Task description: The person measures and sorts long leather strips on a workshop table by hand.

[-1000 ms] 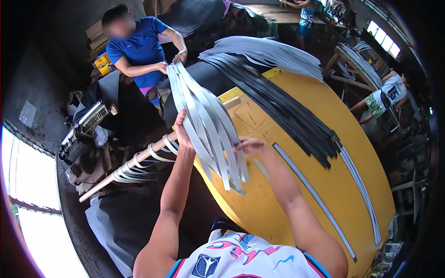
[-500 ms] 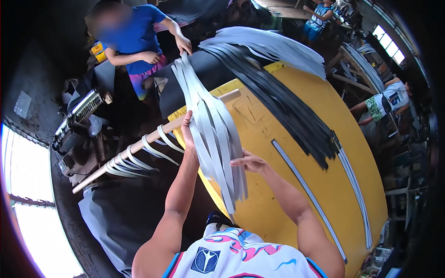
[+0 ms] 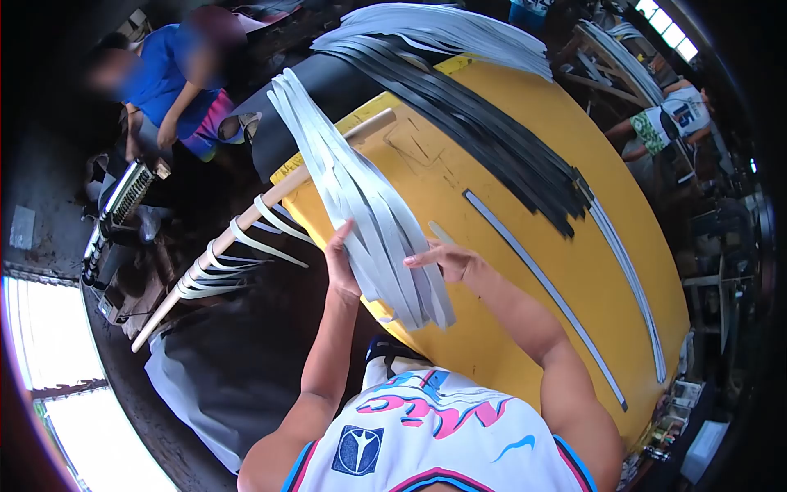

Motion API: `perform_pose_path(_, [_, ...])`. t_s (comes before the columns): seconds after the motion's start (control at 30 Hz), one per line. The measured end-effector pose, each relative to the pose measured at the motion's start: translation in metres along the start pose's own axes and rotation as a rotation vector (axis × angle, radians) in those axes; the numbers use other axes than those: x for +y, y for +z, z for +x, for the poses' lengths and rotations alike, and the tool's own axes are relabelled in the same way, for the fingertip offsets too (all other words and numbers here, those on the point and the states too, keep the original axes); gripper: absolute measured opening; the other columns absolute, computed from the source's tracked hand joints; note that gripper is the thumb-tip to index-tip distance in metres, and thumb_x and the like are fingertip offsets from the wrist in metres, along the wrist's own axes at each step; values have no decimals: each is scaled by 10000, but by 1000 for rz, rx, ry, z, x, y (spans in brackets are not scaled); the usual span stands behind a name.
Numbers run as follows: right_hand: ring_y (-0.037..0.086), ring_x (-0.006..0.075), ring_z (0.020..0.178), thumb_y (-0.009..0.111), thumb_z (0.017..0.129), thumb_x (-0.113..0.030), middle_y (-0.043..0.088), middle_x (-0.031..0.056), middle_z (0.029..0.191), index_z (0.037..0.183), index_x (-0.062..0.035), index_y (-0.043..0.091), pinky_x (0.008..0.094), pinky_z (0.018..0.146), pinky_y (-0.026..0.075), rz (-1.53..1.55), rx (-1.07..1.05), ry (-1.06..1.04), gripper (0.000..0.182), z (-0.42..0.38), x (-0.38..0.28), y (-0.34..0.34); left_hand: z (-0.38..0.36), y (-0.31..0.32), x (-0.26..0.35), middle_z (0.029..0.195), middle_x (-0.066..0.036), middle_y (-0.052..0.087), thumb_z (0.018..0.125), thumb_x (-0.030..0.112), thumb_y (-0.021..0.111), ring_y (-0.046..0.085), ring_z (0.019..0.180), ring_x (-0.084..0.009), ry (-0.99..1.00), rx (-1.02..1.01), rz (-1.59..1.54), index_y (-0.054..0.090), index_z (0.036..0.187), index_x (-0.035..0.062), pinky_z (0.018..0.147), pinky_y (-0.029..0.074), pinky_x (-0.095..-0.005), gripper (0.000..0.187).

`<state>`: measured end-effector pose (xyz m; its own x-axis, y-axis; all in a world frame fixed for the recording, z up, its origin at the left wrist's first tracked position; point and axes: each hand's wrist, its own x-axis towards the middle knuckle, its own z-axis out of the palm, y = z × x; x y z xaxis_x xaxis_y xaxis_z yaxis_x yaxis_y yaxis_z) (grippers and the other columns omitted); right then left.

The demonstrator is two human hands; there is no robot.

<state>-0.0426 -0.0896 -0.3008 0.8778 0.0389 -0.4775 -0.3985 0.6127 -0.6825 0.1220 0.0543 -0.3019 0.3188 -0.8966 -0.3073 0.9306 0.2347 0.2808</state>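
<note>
A bundle of long light-grey strips (image 3: 373, 221) slants across the middle of the view, its far end lying over a black roll and its near ends fanned out. My left hand (image 3: 340, 261) is closed around the bundle's left edge, thumb on top. On the opposite edge, my right hand (image 3: 449, 261) grips the strips, one finger stretched across their front; its other fingers are partly hidden. Beneath the bundle runs a wooden pole (image 3: 215, 246) with several pale strips looped over it. The yellow table (image 3: 484, 312) lies under my right forearm.
Black strips (image 3: 467, 123) and another pile of grey strips (image 3: 443, 29) lie across the table's far side. Narrow grey strips (image 3: 545, 299) rest farther right. A co-worker in a blue shirt (image 3: 160, 78) stands at upper left, another person (image 3: 684, 111) at right. Dark sheeting (image 3: 238, 361) hangs at left.
The co-worker in blue has let go of the bundle's far end and turned left, toward a bench device. My hands still hold the strips, whose far end has shifted left. My view has shifted.
</note>
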Motion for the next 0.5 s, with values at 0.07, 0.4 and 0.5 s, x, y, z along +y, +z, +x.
perform_pose_path(0.07, [542, 262, 1254, 810, 774, -213, 566, 153, 1361, 1470, -24, 407, 423, 1074, 427, -9, -1, 0, 826, -13, 6, 1, -10, -3, -11, 1202, -177, 671, 921, 314, 624, 651, 1080, -348, -33, 16, 56, 572, 1302, 6, 997, 501, -496, 493])
perform_pose_path(0.4, [560, 310, 1241, 858, 663, -165, 579, 211, 1319, 1444, 17, 420, 464, 1075, 435, 41, 38, 37, 914, -77, 79, 3, -40, -16, -59, 1216, -172, 660, 948, 331, 600, 626, 1106, -354, -129, 106, -47, 565, 1303, 23, 1006, 481, -508, 471])
perform_pose_path(0.5, [593, 319, 1196, 830, 712, -173, 601, 214, 1284, 1431, 28, 429, 473, 1043, 464, 83, -4, 11, 848, -93, 101, 0, -47, -31, -81, 1248, -168, 648, 956, 333, 588, 610, 1141, -349, -93, 141, -26, 560, 1312, 27, 1017, 471, -508, 471])
